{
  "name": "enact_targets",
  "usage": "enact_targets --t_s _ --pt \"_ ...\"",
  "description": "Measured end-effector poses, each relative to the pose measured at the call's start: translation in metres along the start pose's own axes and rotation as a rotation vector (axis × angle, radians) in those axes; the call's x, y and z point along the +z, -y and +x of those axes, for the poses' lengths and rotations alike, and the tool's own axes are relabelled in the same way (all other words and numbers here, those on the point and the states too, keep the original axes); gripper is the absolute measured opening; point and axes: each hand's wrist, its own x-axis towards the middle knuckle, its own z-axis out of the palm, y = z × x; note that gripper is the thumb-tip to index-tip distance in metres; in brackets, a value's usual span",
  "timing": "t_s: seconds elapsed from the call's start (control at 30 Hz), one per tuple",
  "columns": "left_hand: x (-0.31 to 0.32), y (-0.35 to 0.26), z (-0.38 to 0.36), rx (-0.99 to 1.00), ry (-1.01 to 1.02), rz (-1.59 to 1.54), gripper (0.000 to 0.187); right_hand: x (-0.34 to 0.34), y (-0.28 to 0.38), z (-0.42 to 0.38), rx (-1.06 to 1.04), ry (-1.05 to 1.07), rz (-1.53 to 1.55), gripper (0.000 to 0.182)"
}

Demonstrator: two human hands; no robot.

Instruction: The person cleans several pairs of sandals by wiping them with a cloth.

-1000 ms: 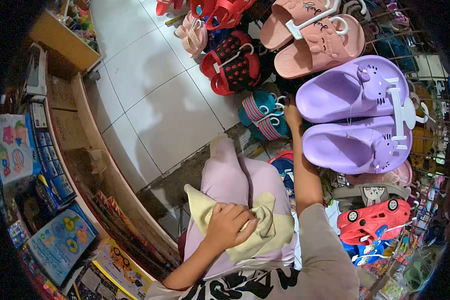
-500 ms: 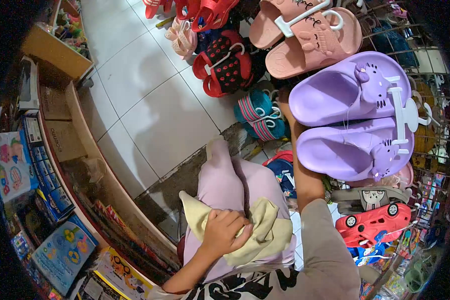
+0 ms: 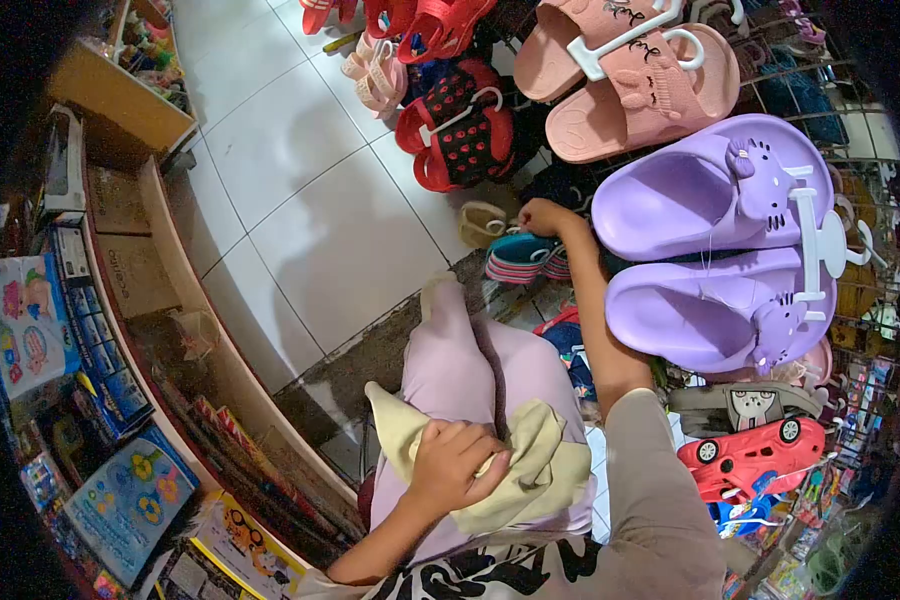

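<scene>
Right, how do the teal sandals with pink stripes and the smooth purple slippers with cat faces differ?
Decoration: the teal sandals are striped; the purple slippers carry cat faces.
Contact: the right hand grips the teal sandals; no hand holds the purple slippers.
View: the purple slippers fill more of the picture than the teal sandals.
Shared: both are footwear.

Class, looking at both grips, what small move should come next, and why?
Probably bring the yellow cloth in the left grip over to the teal striped sandals: the right grip appears to hold them, while the cloth lies bunched on the lap.
</scene>
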Motion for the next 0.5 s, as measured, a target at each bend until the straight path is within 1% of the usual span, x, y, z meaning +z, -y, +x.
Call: enact_targets --t_s 0.1,0.2,0.27,0.37,0.4,0.47,0.5 --pt "0.001 -0.001 0.001 0.003 -0.007 0.003 0.009 0.0 0.032 0.002 -0.047 0.057 -0.122 0.016" --pt "0.001 0.0 -0.001 -0.005 -0.005 0.016 0.008 0.016 0.061 0.021 -0.126 -0.055 -0.076 0.018" --pt "0.0 0.0 -0.001 0.001 0.012 0.043 0.007 0.011 0.095 0.018 -0.196 -0.084 -0.072 0.02" --pt "0.003 0.002 -0.005 0.01 -0.011 0.064 0.011 -0.002 0.136 0.002 -0.291 -0.157 -0.057 0.02" --pt "0.001 0.001 -0.005 0.02 0.002 0.078 0.014 -0.008 0.146 -0.006 -0.323 -0.188 -0.054 0.019" --pt "-0.004 -0.004 -0.005 0.047 0.02 0.105 0.02 -0.021 0.164 -0.026 -0.41 -0.27 0.053 0.021" --pt "-0.009 -0.013 -0.002 0.061 0.023 0.156 0.033 -0.028 0.174 -0.038 -0.456 -0.31 0.102 0.022"
